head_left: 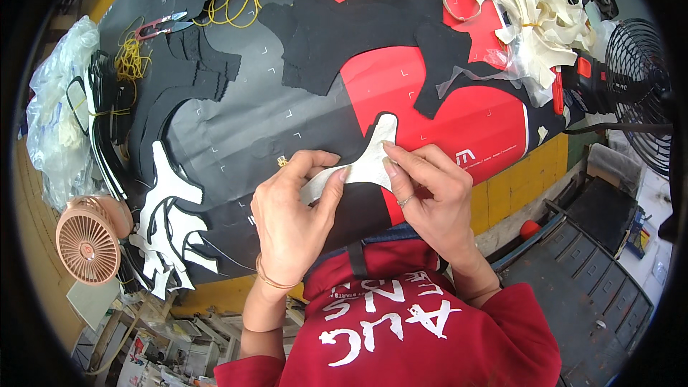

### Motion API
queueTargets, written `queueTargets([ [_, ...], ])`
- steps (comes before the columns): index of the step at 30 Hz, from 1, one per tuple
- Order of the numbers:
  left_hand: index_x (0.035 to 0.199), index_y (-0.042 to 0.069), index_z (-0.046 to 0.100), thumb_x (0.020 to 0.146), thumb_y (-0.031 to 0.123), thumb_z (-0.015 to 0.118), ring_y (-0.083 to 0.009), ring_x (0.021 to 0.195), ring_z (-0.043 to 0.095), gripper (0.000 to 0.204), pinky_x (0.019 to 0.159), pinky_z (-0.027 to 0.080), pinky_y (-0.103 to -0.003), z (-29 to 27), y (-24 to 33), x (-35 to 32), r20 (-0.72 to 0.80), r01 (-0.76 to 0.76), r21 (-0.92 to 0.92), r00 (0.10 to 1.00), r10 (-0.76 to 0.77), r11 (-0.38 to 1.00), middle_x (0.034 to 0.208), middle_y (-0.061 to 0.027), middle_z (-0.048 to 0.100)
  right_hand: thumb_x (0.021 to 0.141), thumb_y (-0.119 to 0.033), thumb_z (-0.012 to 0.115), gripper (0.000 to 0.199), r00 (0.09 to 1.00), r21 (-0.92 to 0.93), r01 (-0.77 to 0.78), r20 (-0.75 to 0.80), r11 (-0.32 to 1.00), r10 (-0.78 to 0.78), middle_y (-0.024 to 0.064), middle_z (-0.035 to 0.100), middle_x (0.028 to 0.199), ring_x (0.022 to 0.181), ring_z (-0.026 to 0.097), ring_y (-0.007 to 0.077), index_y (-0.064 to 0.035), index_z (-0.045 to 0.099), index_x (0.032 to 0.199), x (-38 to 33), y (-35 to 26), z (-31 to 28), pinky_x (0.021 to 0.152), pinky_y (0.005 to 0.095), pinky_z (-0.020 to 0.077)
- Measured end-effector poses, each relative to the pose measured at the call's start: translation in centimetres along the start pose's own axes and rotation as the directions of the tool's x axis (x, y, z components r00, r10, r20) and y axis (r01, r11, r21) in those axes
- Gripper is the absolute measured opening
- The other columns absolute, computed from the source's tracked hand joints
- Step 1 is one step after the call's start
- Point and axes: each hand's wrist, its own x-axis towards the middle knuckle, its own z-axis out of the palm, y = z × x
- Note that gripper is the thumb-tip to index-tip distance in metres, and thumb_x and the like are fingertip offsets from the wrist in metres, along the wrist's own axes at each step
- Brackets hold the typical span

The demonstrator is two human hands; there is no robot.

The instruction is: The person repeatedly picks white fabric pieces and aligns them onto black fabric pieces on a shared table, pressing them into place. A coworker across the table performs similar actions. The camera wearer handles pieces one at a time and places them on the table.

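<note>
A white, branched cut piece with a black edge showing behind it (376,145) is held between my two hands, low over the near part of the table. My left hand (297,201) pinches its left end between thumb and fingers. At its right side my right hand (430,180) grips the edge with thumb and fingertips, a ring on one finger. To the left lies a heap of similar white pieces with black edges (168,208). Large black cut pieces (358,32) are spread beyond my hands.
A black and red sheet (265,129) covers the table. Thread snips (163,26) and yellow cord (233,11) lie far left. A pink fan (89,240) and clear plastic bag (61,111) stand left. Cream strips (534,11) and a black fan (638,79) are right.
</note>
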Motion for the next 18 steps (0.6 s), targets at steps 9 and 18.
queueTargets([
  [9, 0.096, 0.004, 0.069, 0.086, 0.014, 0.076, -0.0272, 0.061, 0.067, 0.016, 0.059, 0.05, -0.034, 0.29, 0.05, -0.05, -0.015, 0.023, -0.029, 1.0, -0.024, 0.999, 0.076, -0.0109, 0.071, 0.09, 0.001, 0.071, 0.026, 1.0, -0.049, 0.01, 0.007, 0.999, -0.01, 0.0061, 0.062, 0.081, 0.06, 0.058, 0.0102, -0.002, 0.074, 0.115, -0.1, 0.14, 0.29, 0.05, 0.0259, 0.046],
  [18, 0.096, 0.005, 0.069, 0.087, 0.015, 0.075, -0.0265, 0.06, 0.068, 0.015, 0.058, 0.05, -0.035, 0.27, 0.08, -0.07, -0.024, 0.007, 0.006, 1.0, -0.006, 1.0, 0.076, -0.0101, 0.071, 0.084, -0.006, 0.075, 0.027, 0.999, -0.042, -0.035, -0.016, 0.998, 0.035, 0.0053, 0.062, 0.077, 0.061, 0.058, 0.0203, -0.0069, 0.076, 0.112, -0.14, 0.07, 0.51, 0.059, 0.0338, 0.0474],
])
